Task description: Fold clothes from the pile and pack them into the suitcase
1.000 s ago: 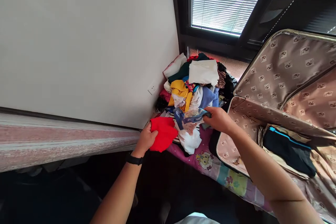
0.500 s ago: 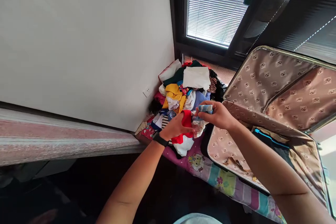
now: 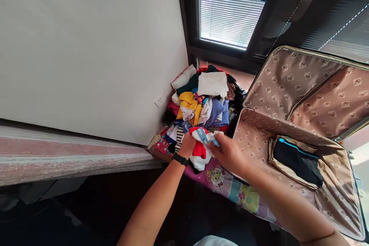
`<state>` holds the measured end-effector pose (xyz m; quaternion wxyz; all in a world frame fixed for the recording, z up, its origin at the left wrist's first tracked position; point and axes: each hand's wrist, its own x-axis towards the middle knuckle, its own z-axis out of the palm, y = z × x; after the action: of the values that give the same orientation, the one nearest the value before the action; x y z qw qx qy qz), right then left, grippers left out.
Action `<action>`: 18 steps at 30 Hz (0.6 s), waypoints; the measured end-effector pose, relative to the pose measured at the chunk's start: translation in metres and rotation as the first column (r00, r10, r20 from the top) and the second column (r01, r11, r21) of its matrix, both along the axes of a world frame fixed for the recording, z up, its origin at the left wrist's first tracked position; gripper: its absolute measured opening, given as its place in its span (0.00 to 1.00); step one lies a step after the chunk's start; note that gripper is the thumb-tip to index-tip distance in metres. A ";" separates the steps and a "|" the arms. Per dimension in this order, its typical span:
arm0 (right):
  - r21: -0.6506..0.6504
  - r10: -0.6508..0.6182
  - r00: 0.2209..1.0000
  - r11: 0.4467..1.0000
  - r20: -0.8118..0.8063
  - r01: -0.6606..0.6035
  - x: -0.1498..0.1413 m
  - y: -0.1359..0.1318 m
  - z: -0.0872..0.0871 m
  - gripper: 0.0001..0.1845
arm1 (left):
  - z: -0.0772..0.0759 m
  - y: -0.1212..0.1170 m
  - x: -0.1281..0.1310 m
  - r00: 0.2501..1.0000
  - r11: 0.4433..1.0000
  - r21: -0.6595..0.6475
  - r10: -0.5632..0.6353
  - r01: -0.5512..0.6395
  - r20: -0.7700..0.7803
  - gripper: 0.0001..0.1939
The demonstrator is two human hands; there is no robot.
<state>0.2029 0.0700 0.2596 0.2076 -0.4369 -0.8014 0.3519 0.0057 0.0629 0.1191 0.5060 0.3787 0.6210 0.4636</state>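
A white garment with a blue lettered band [image 3: 201,136] is stretched between my two hands in front of the clothes pile. My left hand [image 3: 188,146], with a black band on its wrist, is closed at the garment's left end. At the right end my right hand [image 3: 230,154] grips the blue part, its outline blurred by motion. Red cloth [image 3: 199,150] shows just below the band; whether my left hand also touches it, I cannot tell. White cloth [image 3: 200,162] lies under the red.
A heap of clothes [image 3: 213,84] lies in the corner by the wall and window. To the right stands an open suitcase [image 3: 248,138] with folded dark shorts [image 3: 296,161] on tan cloth inside. A colourful patterned cover [image 3: 242,196] lies beneath.
The blue band, bunched in my right hand before, is now spread out between both hands. My right hand has moved lower, and my left hand has turned in towards the band.
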 end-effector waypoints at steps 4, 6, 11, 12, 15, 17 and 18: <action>-0.149 0.148 0.989 0.978 0.018 -0.143 -0.011 -0.046 -0.019 0.11 | -0.018 -0.021 0.012 0.950 0.995 -0.056 0.101 -0.088 0.296 0.16; -0.202 0.052 0.999 0.978 -0.001 -0.051 -0.006 -0.047 -0.029 0.13 | -0.025 -0.030 0.026 0.908 0.985 -0.131 0.159 -0.117 0.388 0.16; -0.295 -0.196 0.981 0.937 0.000 0.187 0.023 0.005 -0.074 0.19 | -0.043 -0.031 0.057 0.805 0.970 -0.233 0.197 -0.075 0.560 0.24; -0.293 -0.213 0.976 0.931 0.051 0.218 0.025 0.019 -0.089 0.18 | -0.050 -0.027 0.058 0.774 0.966 -0.252 0.197 -0.050 0.602 0.26; -0.283 -0.149 0.930 0.926 0.335 0.250 0.017 0.049 -0.142 0.24 | -0.082 -0.012 0.048 0.703 0.936 -0.347 0.208 0.058 0.680 0.29; -0.342 -0.006 0.872 0.919 0.489 0.197 0.003 0.051 -0.177 0.30 | -0.109 -0.008 0.039 0.700 0.883 -0.456 0.255 0.112 0.666 0.28; -0.381 0.067 0.847 0.909 0.527 0.165 -0.006 0.046 -0.193 0.30 | -0.122 -0.008 0.035 0.709 0.853 -0.508 0.284 0.121 0.645 0.27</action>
<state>0.1973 0.1161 0.0670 -0.1086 -0.5713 -0.7227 0.3735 0.0405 0.0546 -0.0032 0.7627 -0.0043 0.4995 0.4107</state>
